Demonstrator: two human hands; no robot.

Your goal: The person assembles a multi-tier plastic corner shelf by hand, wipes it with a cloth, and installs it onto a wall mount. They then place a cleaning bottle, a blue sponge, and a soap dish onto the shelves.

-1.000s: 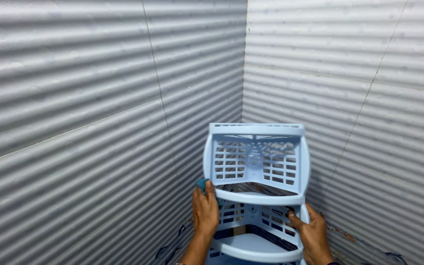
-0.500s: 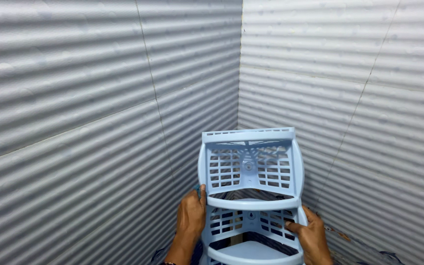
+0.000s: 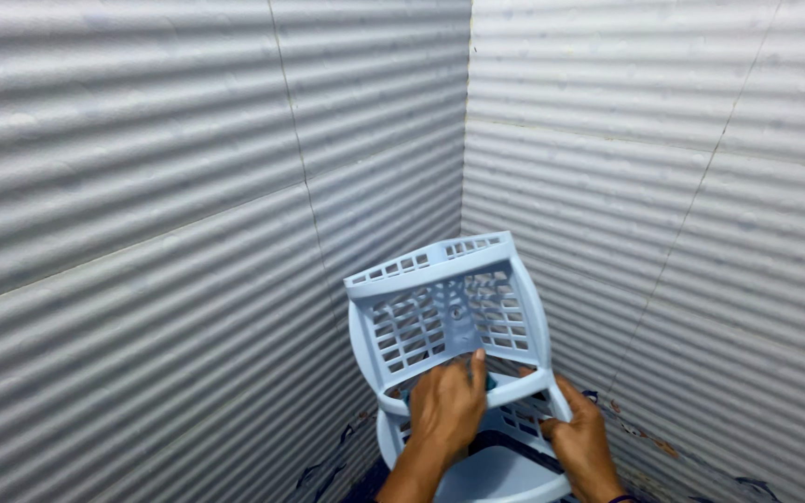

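My left hand (image 3: 446, 408) closes on the pale blue rack's (image 3: 449, 317) front rail; my right hand (image 3: 581, 442) clasps its post. Tilted like this, I judge the top tier could knock the ribbed wall (image 3: 654, 186)

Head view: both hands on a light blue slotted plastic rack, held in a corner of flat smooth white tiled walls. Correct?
Not quite. In the head view the walls are ribbed with horizontal ridges, not flat and smooth. The rest holds: the left hand and the right hand are both on the light blue slotted plastic rack, in the corner.
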